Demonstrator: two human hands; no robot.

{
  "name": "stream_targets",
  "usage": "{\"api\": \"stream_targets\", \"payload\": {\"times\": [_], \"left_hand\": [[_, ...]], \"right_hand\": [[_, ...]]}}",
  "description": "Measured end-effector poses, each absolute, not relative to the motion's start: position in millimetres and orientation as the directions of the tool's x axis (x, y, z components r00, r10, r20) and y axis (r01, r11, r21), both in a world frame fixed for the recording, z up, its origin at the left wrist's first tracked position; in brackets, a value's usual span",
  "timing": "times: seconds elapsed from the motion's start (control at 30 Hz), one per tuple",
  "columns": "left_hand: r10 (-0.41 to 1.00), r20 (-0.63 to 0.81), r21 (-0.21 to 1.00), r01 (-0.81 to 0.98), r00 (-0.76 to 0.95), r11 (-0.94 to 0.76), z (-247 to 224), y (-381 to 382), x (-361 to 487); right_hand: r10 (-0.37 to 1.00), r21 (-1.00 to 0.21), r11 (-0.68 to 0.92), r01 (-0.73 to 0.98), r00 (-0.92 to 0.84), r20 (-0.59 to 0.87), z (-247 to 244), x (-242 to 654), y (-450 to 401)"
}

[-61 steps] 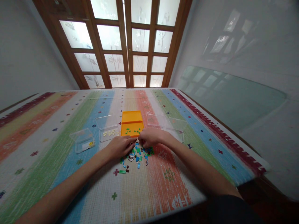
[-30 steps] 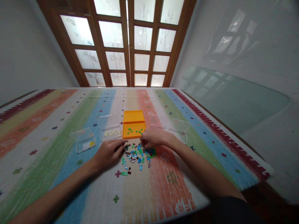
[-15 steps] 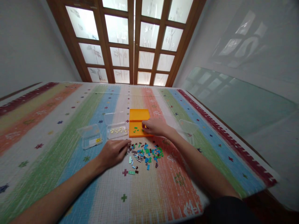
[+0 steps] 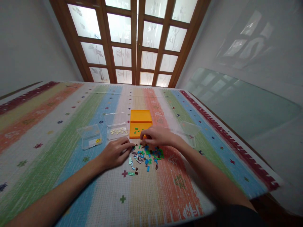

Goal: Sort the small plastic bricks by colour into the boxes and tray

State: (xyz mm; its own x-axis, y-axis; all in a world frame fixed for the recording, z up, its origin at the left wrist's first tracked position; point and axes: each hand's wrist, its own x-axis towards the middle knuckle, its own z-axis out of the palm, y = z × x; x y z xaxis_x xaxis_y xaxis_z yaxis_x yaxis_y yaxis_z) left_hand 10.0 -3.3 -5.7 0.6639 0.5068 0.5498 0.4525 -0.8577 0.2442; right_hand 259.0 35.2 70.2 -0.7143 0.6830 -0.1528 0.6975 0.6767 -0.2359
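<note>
A loose pile of small building bricks (image 4: 142, 156), blue, green, brown and grey, lies on the striped cloth. At the pile's upper left edge rests my left hand (image 4: 117, 153), fingers stretched out and apart, fingertips by a few bricks. My right hand (image 4: 157, 136) hovers over the pile's far edge, its fingers bent downward with a gap between thumb and forefinger; no brick shows in them. Just beyond it stands an open orange case (image 4: 140, 116) with several small green bricks (image 4: 136, 129) in its near half. The right hand covers that case's near right corner.
Left of the orange case, an open clear box (image 4: 110, 137) holds several cream pieces (image 4: 118, 131). Another clear box (image 4: 86, 145) farther left contains yellow pieces (image 4: 98, 140). A third clear box (image 4: 194, 138) stands at right, partly behind my right arm. The striped tablecloth (image 4: 104, 195) covers the table.
My right hand has come back from the orange case toward me, down to the far edge of the brick pile. The left hand has shifted slightly at the pile's left edge.
</note>
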Motion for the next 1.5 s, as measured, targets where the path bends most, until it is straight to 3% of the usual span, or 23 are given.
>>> {"api": "stream_targets", "payload": {"times": [0.17, 0.6, 0.93, 1.2, 1.5], "left_hand": [[0.534, 0.51, 0.268, 0.466, 0.674, -0.843, -4, -4, 11], [0.535, 0.497, 0.286, 0.452, 0.683, -0.845, -7, -1, 10], [0.609, 0.454, 0.395, 0.466, 0.65, -0.792, -2, -2, 11], [0.553, 0.466, 0.37, 0.416, 0.691, -0.831, -2, -2, 10], [0.604, 0.428, 0.448, 0.423, 0.672, -0.788, 4, -6, 12]], "right_hand": [[0.604, -0.248, 0.733, 0.633, -0.774, -0.19, 53, 253, 26], [0.635, -0.131, 0.722, 0.679, -0.726, -0.262, 63, 246, 21], [0.622, -0.134, 0.734, 0.666, -0.738, -0.262, 64, 249, 22], [0.633, -0.176, 0.703, 0.689, -0.719, -0.288, 63, 250, 22], [0.639, -0.217, 0.663, 0.716, -0.693, -0.335, 66, 246, 24]]}}
